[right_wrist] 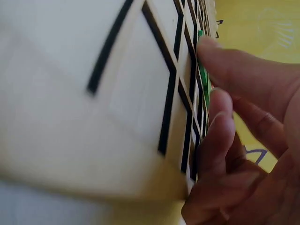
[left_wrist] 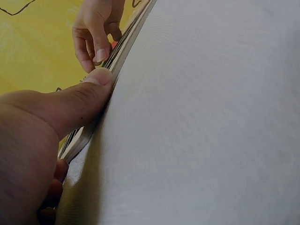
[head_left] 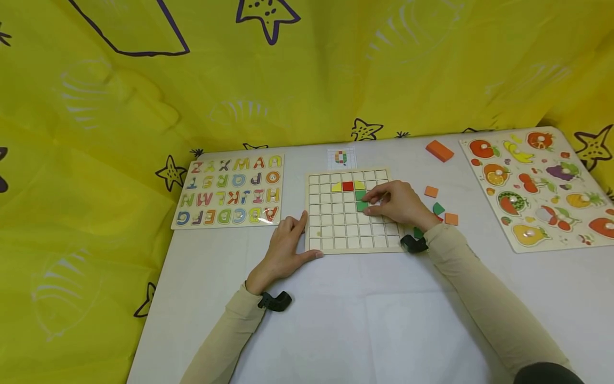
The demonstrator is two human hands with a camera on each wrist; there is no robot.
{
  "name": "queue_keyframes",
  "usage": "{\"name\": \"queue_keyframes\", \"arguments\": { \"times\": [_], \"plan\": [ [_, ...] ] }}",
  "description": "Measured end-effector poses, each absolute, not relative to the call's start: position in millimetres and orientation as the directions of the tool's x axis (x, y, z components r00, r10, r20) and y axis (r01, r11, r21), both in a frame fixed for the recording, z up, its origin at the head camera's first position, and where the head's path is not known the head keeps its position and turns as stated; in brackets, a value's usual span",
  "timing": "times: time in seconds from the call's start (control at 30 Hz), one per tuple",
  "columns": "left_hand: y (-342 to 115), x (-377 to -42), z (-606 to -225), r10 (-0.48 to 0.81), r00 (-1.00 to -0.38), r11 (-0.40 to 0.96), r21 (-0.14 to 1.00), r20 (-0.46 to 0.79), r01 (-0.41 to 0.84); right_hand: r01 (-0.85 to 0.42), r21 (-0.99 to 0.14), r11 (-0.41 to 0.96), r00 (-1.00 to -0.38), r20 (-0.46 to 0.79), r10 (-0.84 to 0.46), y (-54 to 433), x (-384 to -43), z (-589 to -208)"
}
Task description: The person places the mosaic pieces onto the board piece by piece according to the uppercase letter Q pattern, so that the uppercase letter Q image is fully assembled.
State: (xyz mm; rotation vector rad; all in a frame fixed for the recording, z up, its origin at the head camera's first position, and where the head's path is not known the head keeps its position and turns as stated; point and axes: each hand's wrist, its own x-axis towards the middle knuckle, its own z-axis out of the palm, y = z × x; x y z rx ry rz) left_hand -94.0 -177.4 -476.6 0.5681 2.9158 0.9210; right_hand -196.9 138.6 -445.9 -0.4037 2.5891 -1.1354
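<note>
A wooden grid board (head_left: 333, 231) lies on the table. In its upper rows are a red square tile (head_left: 347, 186), a yellow tile on either side of it, and two green square tiles, one below the other. My right hand (head_left: 395, 201) has its thumb and index finger at the lower green square tile (head_left: 361, 206), pinching it at the board's surface. The right wrist view shows the thumb on the thin green edge. My left hand (head_left: 284, 248) rests at the board's near left corner, its index finger along the side and its thumb (left_wrist: 86, 101) against the front edge.
A pattern card (head_left: 341, 158) lies behind the board. Loose orange tiles (head_left: 451, 219) and green pieces (head_left: 438, 208) lie to its right, with an orange block (head_left: 439, 151) farther back. An alphabet puzzle (head_left: 227, 192) lies left, a fruit puzzle (head_left: 547, 186) right.
</note>
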Motion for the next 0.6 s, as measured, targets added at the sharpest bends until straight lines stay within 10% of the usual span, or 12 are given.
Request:
{"name": "queue_keyframes", "arguments": {
  "times": [0.6],
  "plan": [
    [-177.1,-92.4,-476.6,0.34,-0.939,0.758,0.573,0.059,0.31,-0.058,-0.648,0.76,-0.968,-0.148,-0.2,219.3,-193.8,-428.4]
  ]
}}
